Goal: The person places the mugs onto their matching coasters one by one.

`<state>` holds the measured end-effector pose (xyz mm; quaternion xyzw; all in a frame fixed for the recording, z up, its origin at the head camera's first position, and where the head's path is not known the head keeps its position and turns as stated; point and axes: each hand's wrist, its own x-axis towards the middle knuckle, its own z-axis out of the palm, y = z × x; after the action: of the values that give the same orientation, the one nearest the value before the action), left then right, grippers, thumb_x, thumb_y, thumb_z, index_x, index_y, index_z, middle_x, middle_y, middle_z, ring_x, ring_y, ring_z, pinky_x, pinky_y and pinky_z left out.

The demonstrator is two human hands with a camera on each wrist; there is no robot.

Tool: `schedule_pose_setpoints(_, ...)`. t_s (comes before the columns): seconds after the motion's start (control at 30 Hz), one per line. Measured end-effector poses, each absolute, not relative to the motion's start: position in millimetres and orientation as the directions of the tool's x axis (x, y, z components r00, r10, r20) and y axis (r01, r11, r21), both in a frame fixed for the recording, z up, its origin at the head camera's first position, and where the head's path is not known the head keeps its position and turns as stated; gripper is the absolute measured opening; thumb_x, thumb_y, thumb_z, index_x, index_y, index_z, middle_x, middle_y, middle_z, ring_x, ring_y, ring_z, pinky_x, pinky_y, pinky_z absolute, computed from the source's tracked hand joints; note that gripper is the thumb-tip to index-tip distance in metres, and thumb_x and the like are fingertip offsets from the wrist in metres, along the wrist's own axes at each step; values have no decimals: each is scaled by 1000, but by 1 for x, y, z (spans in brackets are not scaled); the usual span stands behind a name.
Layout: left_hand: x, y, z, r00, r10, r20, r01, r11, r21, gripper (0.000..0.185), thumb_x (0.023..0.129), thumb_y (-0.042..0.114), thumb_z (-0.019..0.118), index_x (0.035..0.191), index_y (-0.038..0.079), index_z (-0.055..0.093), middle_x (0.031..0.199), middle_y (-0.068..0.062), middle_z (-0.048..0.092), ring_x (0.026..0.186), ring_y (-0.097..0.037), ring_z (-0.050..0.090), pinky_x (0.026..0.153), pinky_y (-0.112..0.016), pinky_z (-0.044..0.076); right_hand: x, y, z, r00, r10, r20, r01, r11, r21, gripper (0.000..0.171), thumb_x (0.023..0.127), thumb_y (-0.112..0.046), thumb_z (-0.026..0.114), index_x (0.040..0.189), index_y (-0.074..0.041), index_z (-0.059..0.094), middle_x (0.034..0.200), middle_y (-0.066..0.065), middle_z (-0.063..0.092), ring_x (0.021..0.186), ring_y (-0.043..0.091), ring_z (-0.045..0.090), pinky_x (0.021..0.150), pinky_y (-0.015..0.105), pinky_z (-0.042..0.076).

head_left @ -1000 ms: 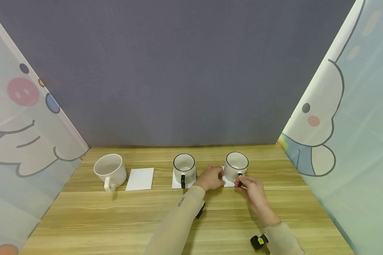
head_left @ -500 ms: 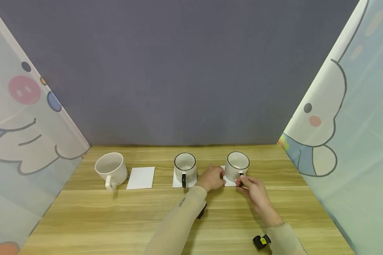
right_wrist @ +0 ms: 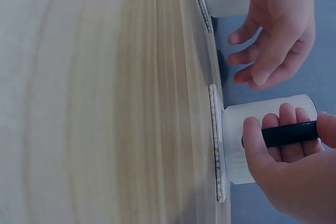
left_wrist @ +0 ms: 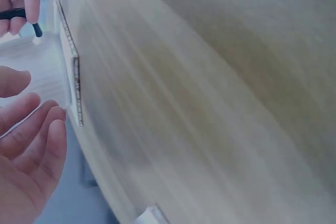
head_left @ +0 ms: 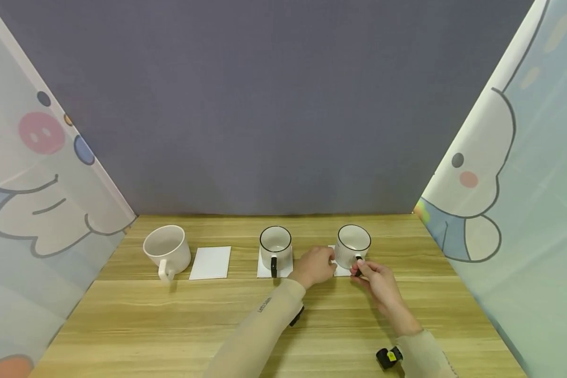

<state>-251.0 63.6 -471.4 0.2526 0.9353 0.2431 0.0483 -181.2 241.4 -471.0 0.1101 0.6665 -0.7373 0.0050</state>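
A white mug [head_left: 345, 257] with a dark rim and black handle stands upright on a square white coaster [head_left: 342, 272] at the right. My right hand [head_left: 380, 286] grips its handle [right_wrist: 290, 134], thumb on one side and fingers curled behind. Left of this mug is my left hand [head_left: 314, 265], loosely bent over the coaster's left side. In the right wrist view a gap shows between those fingers [right_wrist: 244, 56] and the mug. A matching mug [head_left: 275, 242] sits on another coaster [head_left: 264, 271], its black handle toward me, just left of my left hand.
A wide white cup [head_left: 175, 260] stands at the far left of the wooden table [head_left: 170, 325]. Beside it lies a third white coaster [head_left: 210, 262]. A grey wall [head_left: 274, 115] rises behind the table's back edge, with cartoon-printed curtains [head_left: 538, 220] on both sides.
The head view has shifted a little, so everything sits slightly farther right. My left fingers have drawn in slightly beside the right mug; my right hand keeps its grip on the handle.
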Motion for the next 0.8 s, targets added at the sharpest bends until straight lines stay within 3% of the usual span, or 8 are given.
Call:
schedule_pose_setpoints(0.27, -244, 62, -460, -821, 561, 106, 556, 744, 369, 11, 96, 24, 66, 99, 14, 70, 86, 7, 63, 74, -7, 56, 60, -25, 46, -181, 242, -471, -976, 142, -165, 150, -108, -983, 29, 107, -9, 51, 110, 17, 61, 100, 9, 63, 93, 15, 64, 93, 37, 57)
schedule_pose_setpoints(0.6, -230, 58, -435, -750, 628, 207, 659, 687, 305, 10, 98, 25, 64, 105, 18, 67, 93, 8, 66, 79, -5, 58, 59, -22, 46, -182, 244, -470, -976, 133, -171, 158, -102, -982, 29, 107, -10, 51, 110, 17, 60, 98, 9, 64, 92, 14, 65, 93, 38, 57)
schedule_pose_setpoints(0.8, -223, 50, -432, -625, 700, 346, 763, 642, 78, 9, 94, 22, 66, 89, 18, 60, 79, 9, 57, 70, -6, 52, 54, -21, 42, -182, 244, -470, -976, 124, -177, 167, -90, -982, 31, 108, -11, 51, 113, 18, 59, 99, 8, 64, 93, 14, 64, 93, 37, 57)
